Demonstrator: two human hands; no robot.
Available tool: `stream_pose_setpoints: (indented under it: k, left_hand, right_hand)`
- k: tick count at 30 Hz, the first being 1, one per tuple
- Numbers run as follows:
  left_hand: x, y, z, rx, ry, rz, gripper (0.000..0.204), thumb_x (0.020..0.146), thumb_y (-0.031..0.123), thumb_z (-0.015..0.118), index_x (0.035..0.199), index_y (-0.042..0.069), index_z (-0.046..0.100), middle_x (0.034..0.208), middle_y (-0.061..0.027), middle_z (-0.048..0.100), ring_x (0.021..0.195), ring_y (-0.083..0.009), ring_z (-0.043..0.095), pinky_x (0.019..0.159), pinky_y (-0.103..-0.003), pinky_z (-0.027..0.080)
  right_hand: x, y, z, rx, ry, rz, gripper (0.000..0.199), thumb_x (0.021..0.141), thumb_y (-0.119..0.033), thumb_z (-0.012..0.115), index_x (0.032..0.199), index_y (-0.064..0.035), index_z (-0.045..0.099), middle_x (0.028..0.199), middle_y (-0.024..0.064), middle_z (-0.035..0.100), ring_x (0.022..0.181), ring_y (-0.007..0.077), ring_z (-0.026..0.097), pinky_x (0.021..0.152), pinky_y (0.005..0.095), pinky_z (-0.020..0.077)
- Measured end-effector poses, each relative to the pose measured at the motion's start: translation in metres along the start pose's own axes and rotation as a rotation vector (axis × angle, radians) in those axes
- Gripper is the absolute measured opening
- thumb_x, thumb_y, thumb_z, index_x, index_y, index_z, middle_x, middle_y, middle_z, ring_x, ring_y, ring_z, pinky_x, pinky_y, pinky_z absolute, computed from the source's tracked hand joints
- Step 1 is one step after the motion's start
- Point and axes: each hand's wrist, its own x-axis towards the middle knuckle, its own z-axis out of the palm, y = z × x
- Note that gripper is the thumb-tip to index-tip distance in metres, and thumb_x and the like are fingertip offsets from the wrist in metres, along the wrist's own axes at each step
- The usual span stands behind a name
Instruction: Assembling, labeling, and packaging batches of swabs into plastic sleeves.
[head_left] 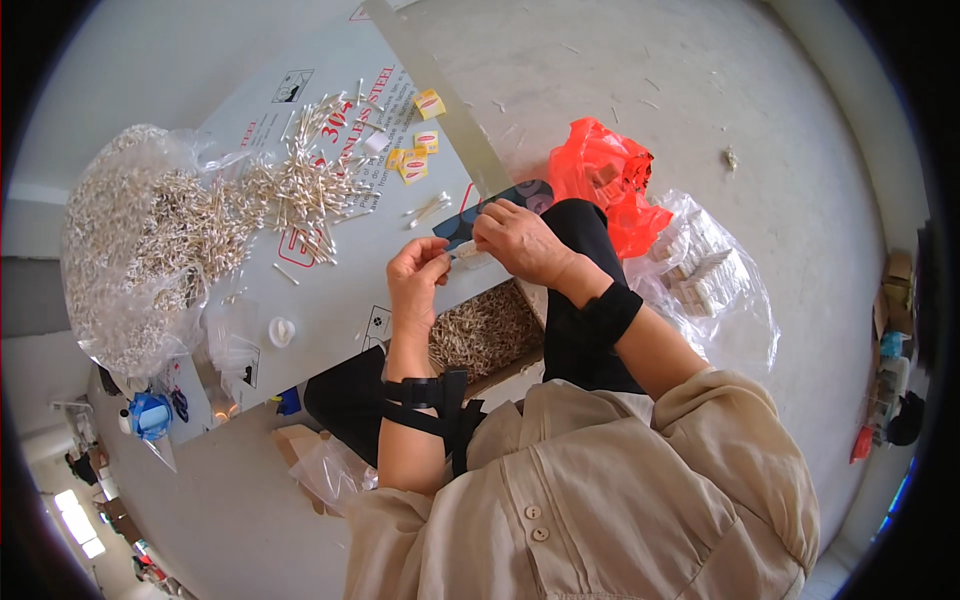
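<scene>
My left hand (pixel 416 280) and my right hand (pixel 522 240) meet over the table's near edge. Between their closed fingers is a small clear packet (pixel 468 254) with white-tipped cotton swabs in it; its exact shape is partly covered by the fingers. My left thumb and forefinger pinch one end, while my right fingers grip the other from above. Just beyond them a few loose cotton swabs (pixel 428 209) lie on the table. Below my hands, by my lap, stands an open cardboard box (pixel 536 306) filled with cotton swabs.
A heap of cotton swabs (pixel 315 190) spills from a big clear bag (pixel 135 250) on the steel-topped table (pixel 340 290). Yellow cards (pixel 413 165) and a small white round container (pixel 281 332) lie there too. Right of my legs are a red plastic bag (pixel 595 160) and a clear bag of white packs (pixel 705 275).
</scene>
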Motion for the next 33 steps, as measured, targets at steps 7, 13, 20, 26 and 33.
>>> stream_pose_setpoints:
  k: [7, 13, 20, 26, 33]
  left_hand:
    - [0.001, -0.011, 0.016, -0.203, 0.055, -0.093, 0.006, 0.085, 0.001, 0.067, 0.09, 0.0, 0.069, 0.074, -0.0016, 0.063, 0.058, -0.0081, 0.054, 0.05, -0.021, 0.043]
    - [0.003, -0.016, 0.019, -0.092, 0.069, -0.011, 0.004, 0.085, 0.001, 0.067, 0.087, -0.002, 0.067, 0.071, -0.0035, 0.062, 0.055, -0.0091, 0.054, 0.049, -0.022, 0.043]
    - [0.0, -0.009, 0.011, -0.07, 0.028, -0.007, 0.003, 0.085, -0.001, 0.065, 0.086, -0.003, 0.067, 0.077, -0.0043, 0.063, 0.063, -0.0101, 0.058, 0.054, -0.024, 0.047]
    - [-0.003, -0.012, 0.005, 0.573, 0.008, 0.608, 0.014, 0.079, -0.006, 0.066, 0.091, 0.001, 0.067, 0.084, -0.008, 0.063, 0.072, -0.0187, 0.062, 0.063, -0.031, 0.051]
    - [-0.002, 0.003, 0.018, 1.001, 0.033, 0.907, 0.015, 0.075, -0.007, 0.065, 0.083, 0.003, 0.058, 0.082, -0.0097, 0.055, 0.077, -0.0307, 0.059, 0.066, -0.04, 0.05]
  right_hand:
    - [-0.003, -0.005, 0.001, 0.029, 0.007, 0.046, 0.016, 0.081, -0.008, 0.068, 0.089, -0.0058, 0.054, 0.086, 0.0096, 0.054, 0.085, 0.0321, 0.059, 0.07, 0.0404, 0.0498]
    - [-0.003, -0.005, 0.001, 0.044, 0.0, 0.038, 0.018, 0.081, -0.008, 0.069, 0.091, -0.0056, 0.054, 0.088, 0.0103, 0.054, 0.086, 0.0323, 0.059, 0.07, 0.0407, 0.0501]
    - [-0.002, -0.004, -0.001, 0.063, -0.011, 0.058, 0.019, 0.08, -0.008, 0.07, 0.091, -0.0058, 0.055, 0.089, 0.0106, 0.055, 0.087, 0.0327, 0.059, 0.072, 0.0412, 0.05]
    - [-0.003, -0.005, -0.002, 0.085, -0.014, 0.047, 0.019, 0.08, -0.009, 0.07, 0.091, -0.0062, 0.055, 0.088, 0.0107, 0.055, 0.087, 0.033, 0.059, 0.072, 0.0419, 0.0496]
    - [-0.002, -0.002, -0.001, 0.066, -0.004, 0.041, 0.017, 0.08, -0.007, 0.068, 0.088, -0.0053, 0.053, 0.086, 0.0112, 0.055, 0.083, 0.034, 0.058, 0.072, 0.0421, 0.0488]
